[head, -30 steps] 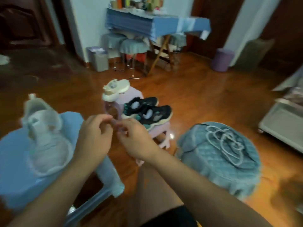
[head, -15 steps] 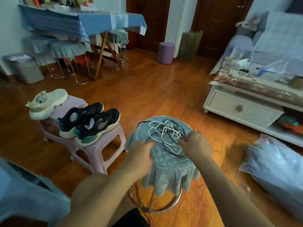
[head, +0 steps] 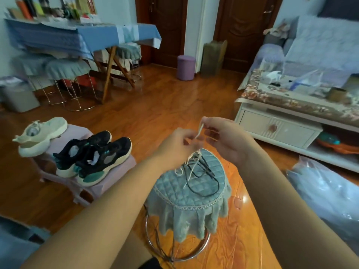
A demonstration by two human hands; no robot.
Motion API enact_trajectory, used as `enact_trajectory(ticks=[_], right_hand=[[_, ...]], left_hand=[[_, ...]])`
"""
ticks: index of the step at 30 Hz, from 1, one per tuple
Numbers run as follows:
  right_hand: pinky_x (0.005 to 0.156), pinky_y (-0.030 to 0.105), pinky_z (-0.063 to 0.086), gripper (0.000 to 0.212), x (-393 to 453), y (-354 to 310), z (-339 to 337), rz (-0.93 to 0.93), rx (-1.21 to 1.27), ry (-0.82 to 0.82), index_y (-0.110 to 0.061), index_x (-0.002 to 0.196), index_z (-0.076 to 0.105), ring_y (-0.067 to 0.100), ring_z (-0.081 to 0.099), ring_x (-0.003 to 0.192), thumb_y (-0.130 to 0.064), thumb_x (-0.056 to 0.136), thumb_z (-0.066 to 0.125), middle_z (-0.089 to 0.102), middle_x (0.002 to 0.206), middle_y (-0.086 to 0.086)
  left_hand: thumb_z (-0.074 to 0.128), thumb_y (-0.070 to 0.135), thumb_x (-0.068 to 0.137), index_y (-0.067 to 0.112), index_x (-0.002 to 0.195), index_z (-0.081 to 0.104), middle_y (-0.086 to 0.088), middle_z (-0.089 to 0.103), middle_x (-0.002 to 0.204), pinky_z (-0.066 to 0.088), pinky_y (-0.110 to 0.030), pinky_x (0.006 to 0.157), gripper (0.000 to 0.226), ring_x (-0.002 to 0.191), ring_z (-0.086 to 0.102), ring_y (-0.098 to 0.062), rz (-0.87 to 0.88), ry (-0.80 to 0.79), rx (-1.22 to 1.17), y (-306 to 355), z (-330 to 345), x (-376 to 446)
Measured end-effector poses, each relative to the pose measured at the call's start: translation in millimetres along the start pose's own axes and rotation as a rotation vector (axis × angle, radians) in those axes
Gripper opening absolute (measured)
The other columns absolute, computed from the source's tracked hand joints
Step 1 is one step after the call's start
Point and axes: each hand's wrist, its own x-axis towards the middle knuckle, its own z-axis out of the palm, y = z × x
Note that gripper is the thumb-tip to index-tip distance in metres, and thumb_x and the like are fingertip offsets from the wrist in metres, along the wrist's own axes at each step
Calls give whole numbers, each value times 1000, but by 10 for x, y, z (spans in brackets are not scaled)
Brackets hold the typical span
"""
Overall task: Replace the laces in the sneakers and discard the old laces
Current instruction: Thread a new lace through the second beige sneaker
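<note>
A round stool with a quilted grey-blue cover [head: 194, 193] stands in front of me. On it lie a white lace [head: 191, 167] and a black lace [head: 208, 175], tangled together. My left hand [head: 174, 144] and my right hand [head: 223, 138] are raised above the stool, both pinching the white lace, whose end sticks up between them. Two black-and-teal sneakers [head: 97, 156] sit on a pink plastic stool [head: 108, 173] to the left. A cream sneaker [head: 40, 134] rests at that stool's far end.
A white low cabinet [head: 277, 129] with a patterned cloth stands to the right. A clear plastic bag [head: 326, 197] lies on the wooden floor at right. A blue-covered table [head: 81, 37], covered stools, a grey bin [head: 19, 96] and a purple pouf [head: 186, 67] stand at the back.
The view swung right from the pale sneaker on the blue seat to the covered stool. Both hands dropped onto the laces, then lifted the white lace off the cover.
</note>
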Motion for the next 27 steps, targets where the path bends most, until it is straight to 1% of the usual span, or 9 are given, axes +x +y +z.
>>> enact_trajectory(ticks=[3, 7, 9, 12, 15, 18, 22, 24, 27], right_hand=[[87, 32, 44, 10, 107, -45, 57, -112, -36, 51, -19, 94, 72, 12, 60, 94, -22, 97, 64, 70, 89, -8], [102, 34, 46, 44, 112, 293, 20, -223, -463, 82, -28, 132, 60, 13, 54, 124, -14, 91, 68, 61, 129, -11], [102, 40, 50, 52, 75, 482, 56, -181, -671, -28, -29, 139, 57, 18, 59, 118, -14, 91, 70, 58, 129, -10], [66, 23, 53, 23, 162, 674, 95, -154, -808, -137, -22, 118, 70, 1, 66, 74, -19, 96, 67, 66, 108, -3], [79, 37, 50, 17, 313, 784, 69, -198, -992, -115, -19, 88, 72, 14, 61, 75, -28, 99, 63, 68, 88, 0], [57, 32, 41, 25, 345, 803, -76, -39, -880, -75, -13, 89, 69, 18, 48, 58, -31, 103, 56, 57, 70, 2], [83, 34, 42, 26, 295, 713, -197, 5, -684, -45, -13, 98, 71, 19, 62, 100, -31, 104, 52, 71, 105, 2], [99, 38, 43, 32, 273, 604, -149, -41, -600, -72, -14, 96, 70, 18, 63, 112, -32, 107, 46, 73, 108, -1], [106, 46, 47, 22, 274, 445, 24, -177, -592, -180, -21, 110, 69, 14, 65, 110, -34, 104, 53, 73, 111, -4]], left_hand=[[58, 31, 104, 17, 98, 74, 3, 65, 77, 42, -22, 55, 22, 56, 53, -4, -28, 128, -55, 229, -181, 133], [48, 22, 109, 9, 102, 70, -5, 71, 90, 48, -25, 62, 27, 68, 65, -12, -184, 180, -589, 397, -472, 127], [47, 20, 109, 7, 104, 69, -8, 72, 91, 51, -28, 66, 25, 72, 68, -16, -195, 150, -717, 415, -564, 107], [45, 21, 109, 9, 106, 70, -6, 70, 85, 50, -30, 67, 27, 72, 65, -17, -189, 113, -777, 420, -650, 60], [47, 27, 108, 13, 112, 72, 2, 58, 71, 44, -27, 65, 29, 64, 51, -11, -177, 142, -875, 412, -765, 6], [57, 29, 105, 21, 113, 74, 8, 54, 66, 41, -24, 65, 21, 59, 47, -6, -103, 521, -1082, 388, -1011, -32], [45, 27, 109, 24, 122, 68, 9, 73, 96, 57, -27, 82, 27, 83, 69, -4, -111, 1066, -662, 97, -1290, -74], [44, 25, 109, 24, 113, 69, 11, 73, 106, 57, -37, 96, 26, 99, 69, -5, -76, 868, -381, 44, -1166, -89], [43, 24, 109, 16, 105, 69, 3, 77, 95, 56, -26, 77, 27, 90, 73, -11, -59, 395, -200, 174, -765, -110]])
